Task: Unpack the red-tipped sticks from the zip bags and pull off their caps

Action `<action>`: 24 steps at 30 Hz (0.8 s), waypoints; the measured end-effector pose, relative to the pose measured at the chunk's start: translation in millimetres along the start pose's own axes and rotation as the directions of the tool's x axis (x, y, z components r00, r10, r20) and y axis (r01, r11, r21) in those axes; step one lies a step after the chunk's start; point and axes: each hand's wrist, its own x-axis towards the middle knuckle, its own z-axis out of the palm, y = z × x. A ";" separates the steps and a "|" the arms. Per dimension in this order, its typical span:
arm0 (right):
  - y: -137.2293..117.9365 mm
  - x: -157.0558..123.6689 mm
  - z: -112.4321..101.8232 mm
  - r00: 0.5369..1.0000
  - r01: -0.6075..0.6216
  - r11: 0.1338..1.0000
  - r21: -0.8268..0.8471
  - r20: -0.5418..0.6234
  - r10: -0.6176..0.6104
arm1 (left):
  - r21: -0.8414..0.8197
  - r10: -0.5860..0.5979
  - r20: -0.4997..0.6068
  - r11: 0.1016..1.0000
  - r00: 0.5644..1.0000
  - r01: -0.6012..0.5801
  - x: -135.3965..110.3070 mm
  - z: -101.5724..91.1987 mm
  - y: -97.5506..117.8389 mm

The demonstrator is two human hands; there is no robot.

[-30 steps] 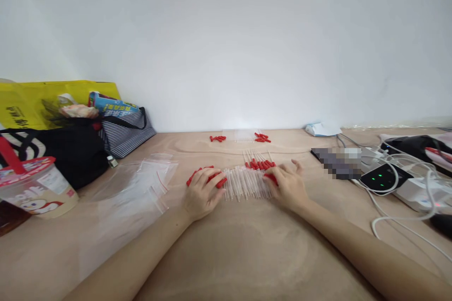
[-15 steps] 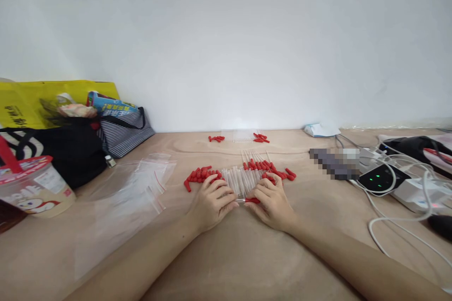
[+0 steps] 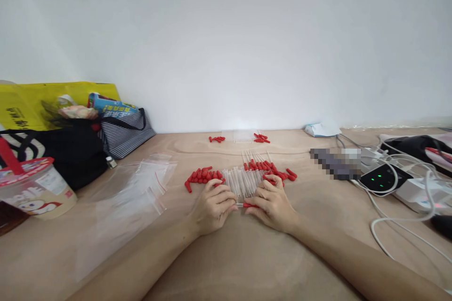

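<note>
A row of thin clear plastic tubes [image 3: 243, 182] lies on the wooden table [image 3: 247, 254], with loose red caps [image 3: 203, 176] to its left and more red caps [image 3: 273, 171] to its right. My left hand [image 3: 213, 207] is curled at the near edge of the row, pinching the end of one clear tube. My right hand [image 3: 271, 204] is curled beside it, fingers pinched on a red cap [image 3: 250, 205] at that tube's other end. The two hands almost touch.
Further back lie a second small row of tubes with red caps [image 3: 261, 138]. Clear zip bags [image 3: 141, 183] lie at left, beside a drink cup [image 3: 35, 190], a black bag and a striped bag [image 3: 122, 134]. At right are chargers and white cables [image 3: 395, 183].
Both hands drew back from the ends of the tube row toward me and came together at its near edge, taking up one tube and one red cap. The red caps they covered now show.
</note>
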 end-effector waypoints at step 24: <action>18.6 -9.7 -12.3 0.966 -0.213 0.976 -0.053 -0.161 0.202 | -0.011 -0.112 -0.171 0.994 0.979 0.111 -19.4 -7.9 -14.4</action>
